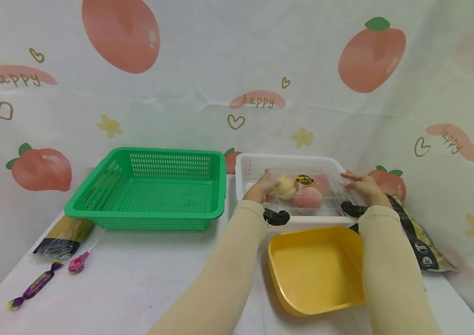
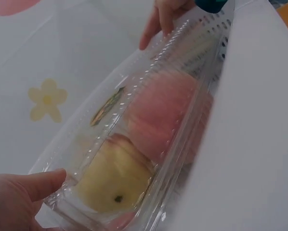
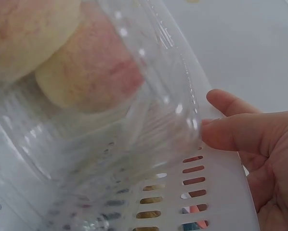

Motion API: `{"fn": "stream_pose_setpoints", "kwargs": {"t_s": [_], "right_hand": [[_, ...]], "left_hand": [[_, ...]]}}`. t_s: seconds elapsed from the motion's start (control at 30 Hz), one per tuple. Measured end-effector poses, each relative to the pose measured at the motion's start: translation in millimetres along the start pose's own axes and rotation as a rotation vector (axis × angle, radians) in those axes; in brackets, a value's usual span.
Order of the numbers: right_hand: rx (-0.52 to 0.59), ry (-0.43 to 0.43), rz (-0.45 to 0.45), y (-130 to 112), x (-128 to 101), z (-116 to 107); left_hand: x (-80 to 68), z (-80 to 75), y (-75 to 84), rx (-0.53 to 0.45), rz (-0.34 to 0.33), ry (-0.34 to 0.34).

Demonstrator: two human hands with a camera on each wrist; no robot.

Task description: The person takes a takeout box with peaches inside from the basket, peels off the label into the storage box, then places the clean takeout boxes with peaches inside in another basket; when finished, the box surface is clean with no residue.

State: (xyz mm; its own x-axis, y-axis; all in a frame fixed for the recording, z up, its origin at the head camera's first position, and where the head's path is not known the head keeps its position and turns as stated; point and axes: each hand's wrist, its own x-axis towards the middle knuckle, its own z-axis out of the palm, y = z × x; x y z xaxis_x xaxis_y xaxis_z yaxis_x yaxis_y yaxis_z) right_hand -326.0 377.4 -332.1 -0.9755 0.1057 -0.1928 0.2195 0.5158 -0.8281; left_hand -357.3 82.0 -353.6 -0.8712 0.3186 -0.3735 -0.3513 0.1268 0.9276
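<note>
A clear plastic fruit box (image 1: 304,190) with several peaches (image 1: 308,197) inside sits within the white basket (image 1: 287,160); a dark and gold label marks its lid. My left hand (image 1: 260,188) grips the left end of the box, its thumb on the lid edge in the left wrist view, other fingers partly hidden. At the basket's right side is my right hand (image 1: 364,186), fingers extended over the rim. In the right wrist view, a fingertip (image 3: 216,134) of that hand is right at the box's corner, and nothing is pinched in it.
Left of the white basket stands a green basket (image 1: 145,215). A yellow bin (image 1: 316,274) sits in front, under the right forearm. Further left lie a packet of thin sticks (image 1: 63,237), a lollipop (image 1: 78,263) and a purple candy (image 1: 36,286). A black bag (image 1: 423,242) lies at right.
</note>
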Motion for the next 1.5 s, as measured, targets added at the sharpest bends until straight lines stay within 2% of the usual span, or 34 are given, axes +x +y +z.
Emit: {"fn": "stream_pose_setpoints", "kwargs": {"t_s": [0.37, 0.7, 1.1, 1.2, 1.33, 1.5], "right_hand": [[-0.026, -0.023, -0.027, -2.1, -0.1, -2.4], [-0.035, -0.029, -0.033, 0.8, -0.3, -1.1], [-0.010, -0.033, -0.026, -0.3, -1.5, -1.4], [-0.009, -0.034, -0.024, -0.4, -1.8, -1.2], [-0.008, -0.027, -0.019, -1.3, -1.1, -1.0], [-0.007, -0.019, -0.009, -1.1, 0.7, -1.4]], "left_hand": [[-0.2, 4.8, 6.2, -0.068, 0.070, 0.130], [-5.3, 0.2, 9.6, 0.008, 0.105, 0.165], [-18.8, -10.5, 11.3, 0.031, 0.153, 0.183], [-24.8, -12.5, 10.6, 0.016, 0.185, 0.187], [-34.1, -15.5, 10.2, -0.004, 0.256, 0.226], [-42.1, -19.5, 9.4, -0.017, 0.282, 0.277]]}}
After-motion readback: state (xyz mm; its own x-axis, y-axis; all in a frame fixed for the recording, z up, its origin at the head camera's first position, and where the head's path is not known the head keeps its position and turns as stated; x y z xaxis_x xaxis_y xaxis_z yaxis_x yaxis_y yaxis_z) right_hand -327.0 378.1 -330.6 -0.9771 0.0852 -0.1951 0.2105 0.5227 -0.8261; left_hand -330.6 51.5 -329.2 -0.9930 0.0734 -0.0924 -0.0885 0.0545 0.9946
